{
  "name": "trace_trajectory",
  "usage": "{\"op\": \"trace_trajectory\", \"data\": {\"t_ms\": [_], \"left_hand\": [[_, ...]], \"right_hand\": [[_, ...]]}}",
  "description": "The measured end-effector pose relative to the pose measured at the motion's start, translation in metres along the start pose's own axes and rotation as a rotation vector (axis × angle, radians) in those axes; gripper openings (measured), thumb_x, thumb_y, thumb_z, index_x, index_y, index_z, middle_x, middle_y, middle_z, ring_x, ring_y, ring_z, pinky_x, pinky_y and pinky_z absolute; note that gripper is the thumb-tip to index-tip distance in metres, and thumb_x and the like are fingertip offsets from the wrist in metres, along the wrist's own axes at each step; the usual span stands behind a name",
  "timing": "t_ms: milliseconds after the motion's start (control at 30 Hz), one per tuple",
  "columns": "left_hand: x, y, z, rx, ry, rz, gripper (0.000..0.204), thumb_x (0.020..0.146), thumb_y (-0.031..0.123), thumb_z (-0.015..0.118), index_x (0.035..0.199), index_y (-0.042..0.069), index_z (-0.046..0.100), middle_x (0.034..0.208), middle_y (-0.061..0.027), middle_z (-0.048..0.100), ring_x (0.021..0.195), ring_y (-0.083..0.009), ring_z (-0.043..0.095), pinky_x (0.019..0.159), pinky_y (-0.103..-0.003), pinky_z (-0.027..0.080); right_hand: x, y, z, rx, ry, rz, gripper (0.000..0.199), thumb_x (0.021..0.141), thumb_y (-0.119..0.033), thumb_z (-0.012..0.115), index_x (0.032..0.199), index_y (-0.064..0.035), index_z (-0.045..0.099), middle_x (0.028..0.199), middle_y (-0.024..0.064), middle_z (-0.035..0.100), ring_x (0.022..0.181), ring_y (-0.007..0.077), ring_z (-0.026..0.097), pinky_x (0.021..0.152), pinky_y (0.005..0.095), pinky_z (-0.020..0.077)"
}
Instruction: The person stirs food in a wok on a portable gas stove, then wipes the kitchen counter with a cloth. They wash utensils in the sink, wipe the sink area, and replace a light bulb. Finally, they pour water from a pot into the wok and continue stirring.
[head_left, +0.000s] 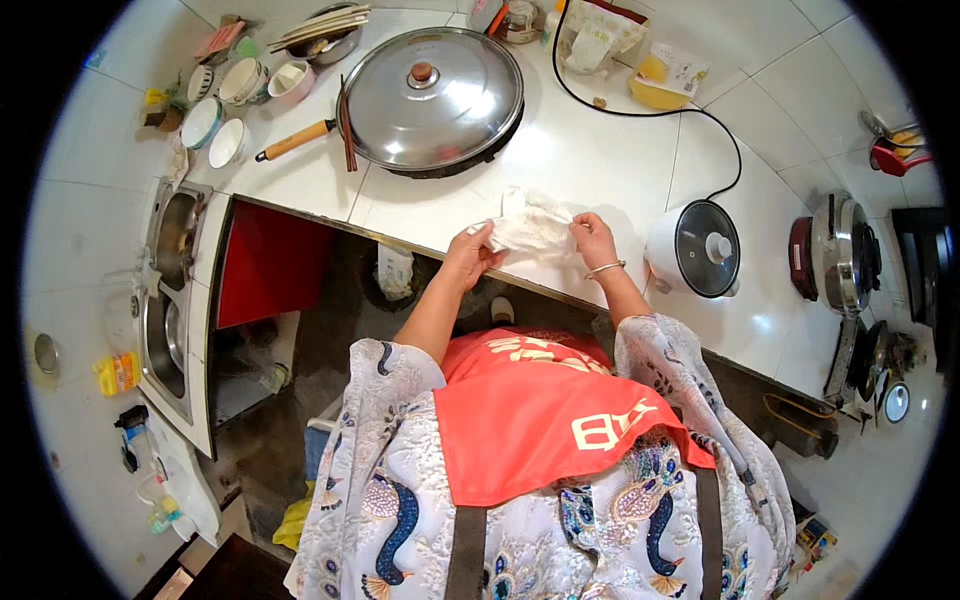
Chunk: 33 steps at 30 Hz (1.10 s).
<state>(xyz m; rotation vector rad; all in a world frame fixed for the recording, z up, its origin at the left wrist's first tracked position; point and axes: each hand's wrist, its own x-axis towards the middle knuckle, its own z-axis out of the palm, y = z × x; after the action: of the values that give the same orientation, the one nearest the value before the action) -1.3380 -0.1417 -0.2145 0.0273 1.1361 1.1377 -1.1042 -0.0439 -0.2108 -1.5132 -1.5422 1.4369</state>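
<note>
Between my two hands, over the front part of the white counter, a crumpled whitish cloth (535,222) is spread. My left hand (474,252) grips its left end between thumb and fingers. At the other end, my right hand (594,242), with a bracelet at the wrist, pinches the cloth's right edge. Beyond the cloth stands a wide pan under a shiny lid (430,95) with a brown knob. A pair of brown chopsticks (347,125) rests across the pan's wooden handle (296,140). Right of my right hand is a white electric pot (700,248) with a glass lid.
Bowls (228,143) crowd the counter's far left, near a double sink (170,330). A black cord (640,113) curves across the back to the electric pot. Food bags (665,78) lean at the back wall. A steel pot (843,250) stands far right; a bin (395,275) sits below the counter.
</note>
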Motion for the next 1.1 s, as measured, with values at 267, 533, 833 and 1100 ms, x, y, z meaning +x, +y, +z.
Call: {"op": "trace_trajectory", "data": {"t_ms": [267,533,833,1100], "left_hand": [[-0.035,0.048,0.027,0.296,0.189,0.382,0.022,0.090,0.010,0.057,0.111,0.008,0.064,0.100,-0.0061,0.061,0.084,-0.0157,0.060,0.074,-0.030,0.054],[-0.091,0.112,0.047,0.574,0.049,0.932,0.027,0.091,0.011,0.056,0.116,0.009,0.064,0.145,-0.0140,0.036,0.132,-0.0249,0.037,0.103,-0.034,0.035],[-0.081,-0.014,-0.041,0.937,0.104,0.652,0.028,0.090,0.017,0.056,0.116,0.009,0.063,0.137,-0.0179,0.044,0.125,-0.0292,0.044,0.096,-0.036,0.040],[-0.067,-0.006,-0.049,0.974,0.247,0.664,0.025,0.084,0.021,0.066,0.094,-0.002,0.065,0.093,-0.0128,0.063,0.079,-0.0248,0.059,0.072,-0.033,0.047]], "right_hand": [[-0.022,-0.053,-0.009,0.532,-0.069,0.072,0.051,0.078,0.006,0.052,0.127,-0.0070,0.052,0.074,-0.0001,0.055,0.058,0.0062,0.044,0.051,0.0223,0.0361],[-0.020,-0.121,-0.001,0.496,-0.059,-0.226,0.040,0.080,0.006,0.050,0.118,-0.0020,0.059,0.087,0.0011,0.062,0.069,0.0067,0.052,0.060,0.0215,0.0437],[-0.054,0.026,0.019,0.248,-0.104,0.324,0.054,0.074,-0.003,0.062,0.127,-0.0057,0.050,0.075,0.0037,0.059,0.063,0.0120,0.055,0.056,0.0248,0.0453],[-0.065,-0.016,0.012,0.224,-0.238,0.505,0.044,0.080,-0.004,0.058,0.123,-0.0077,0.048,0.070,0.0074,0.060,0.054,0.0159,0.058,0.045,0.0278,0.0455]]}}
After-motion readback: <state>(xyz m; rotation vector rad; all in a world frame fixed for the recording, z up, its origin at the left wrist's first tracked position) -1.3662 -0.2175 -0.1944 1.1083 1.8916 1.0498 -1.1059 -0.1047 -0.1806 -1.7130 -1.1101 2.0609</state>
